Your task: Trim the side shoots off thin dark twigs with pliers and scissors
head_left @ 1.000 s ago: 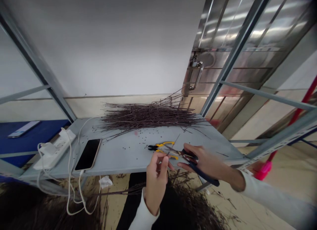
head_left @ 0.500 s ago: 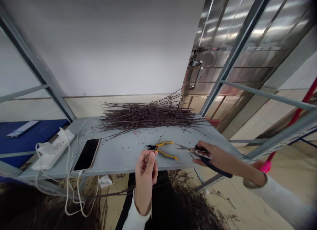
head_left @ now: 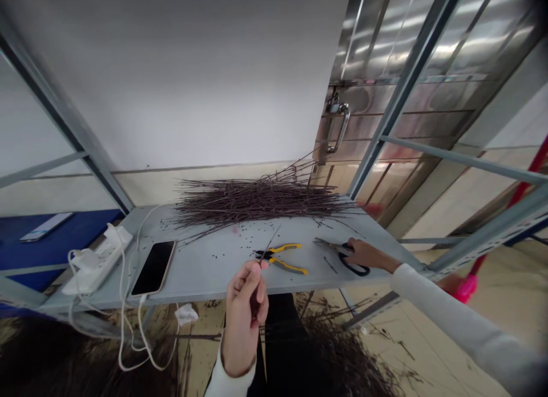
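thin dark-brown twig (head_left: 269,247) pinched btw thumb & fingertips of left hand (head_left: 244,317), other fingers curled in. long axis runs up & away from hand, leaning right, tip out over grey steel shelf (head_left: 205,277), just past black-nosed yellow-handled pliers (head_left: 286,259). left hand is nearer twig, obviously; right hand (head_left: 370,255) well off to the right, fingers together on black-looped steel scissors (head_left: 346,259), firmness of grip can't tell. dark-brown twig pile (head_left: 257,200) lies on far side of shelf.

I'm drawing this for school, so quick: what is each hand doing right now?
Left hand: closed, pinching a thin dark twig.
Right hand: on the black-handled scissors; can't tell whether it's gripping them.
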A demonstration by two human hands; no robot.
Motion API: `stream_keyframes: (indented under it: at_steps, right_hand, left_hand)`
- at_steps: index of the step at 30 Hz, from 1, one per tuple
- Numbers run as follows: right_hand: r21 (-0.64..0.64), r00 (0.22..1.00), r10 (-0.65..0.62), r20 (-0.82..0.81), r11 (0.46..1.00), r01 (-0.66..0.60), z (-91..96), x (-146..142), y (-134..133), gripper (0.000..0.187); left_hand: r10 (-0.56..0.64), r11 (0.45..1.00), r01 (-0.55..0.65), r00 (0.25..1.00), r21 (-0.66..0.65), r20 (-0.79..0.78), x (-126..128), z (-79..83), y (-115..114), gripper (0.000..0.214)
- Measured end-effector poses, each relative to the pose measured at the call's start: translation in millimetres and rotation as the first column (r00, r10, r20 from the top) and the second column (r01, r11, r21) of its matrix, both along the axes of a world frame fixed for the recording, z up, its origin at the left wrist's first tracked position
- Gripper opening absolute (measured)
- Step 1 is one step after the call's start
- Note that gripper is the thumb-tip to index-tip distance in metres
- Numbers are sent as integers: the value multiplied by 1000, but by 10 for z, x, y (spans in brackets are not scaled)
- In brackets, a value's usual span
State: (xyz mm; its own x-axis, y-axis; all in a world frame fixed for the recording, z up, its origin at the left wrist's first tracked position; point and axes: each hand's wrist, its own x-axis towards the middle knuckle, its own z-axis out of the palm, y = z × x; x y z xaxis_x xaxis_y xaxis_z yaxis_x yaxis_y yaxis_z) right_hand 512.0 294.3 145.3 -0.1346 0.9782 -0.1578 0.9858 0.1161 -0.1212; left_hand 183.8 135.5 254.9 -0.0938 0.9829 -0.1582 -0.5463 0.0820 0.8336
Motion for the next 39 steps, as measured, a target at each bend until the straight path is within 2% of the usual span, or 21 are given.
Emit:
stream_keyframes:
  at_steps: [4,7,9,11,13,15,19,25,30,32,34,36,39]
  right_hand:
    - [34,996,84,-10,996,-84,55,-235,21,28]
    - [89,979,200,-43,977,-196,113,-556,-10,38]
    - [97,939,330,-96,942,-321,118,-811,-30,50]
    - [80,876,460,-145,888,-453,94,-1046,-26,72]
    - [32,830,532,-166,844,-535,59,-1225,13,91]
    - [-40,819,555,-148,824,-566,37,-1340,71,98]
    - [-56,810,585,-40,808,-586,33,-1463,106,87]
    - [23,870,492,34,870,-493,62,-1564,-102,59]
    - [61,908,418,-35,907,-416,317,-1473,-225,42]
    - [65,899,419,-127,908,-414,471,-1415,-296,37]
    - [80,849,431,-307,900,-428,626,-1370,-396,35]
    - [126,747,444,-495,887,-444,763,-1349,-512,34]
    - [212,628,481,-611,864,-456,914,-1357,-669,34]
  left_hand:
    - [-7,1000,7,1000,-6,-3,-8,-12,2,37]
    - [-43,999,44,999,-6,3,-2,-28,9,37]
    - [-60,998,60,998,-9,12,0,-39,10,35]
    - [-63,998,63,998,-9,16,-5,-50,5,33]
    - [-63,998,63,998,-1,17,-19,-61,-3,31]
    - [-63,998,63,998,7,22,-40,-70,-13,30]
    - [-42,999,42,999,14,31,-83,-83,-21,29]
    - [-14,1000,13,1000,25,12,-117,-105,-19,30]
    - [-3,999,3,1000,36,0,-132,-103,-8,29]
    - [-8,999,8,1000,40,-11,-139,-86,-4,29]
    - [-12,999,13,1000,43,-24,-143,-68,0,29]
    - [-19,999,21,999,45,-31,-143,-60,4,28]
    - [-28,999,29,999,45,-26,-132,-73,14,28]
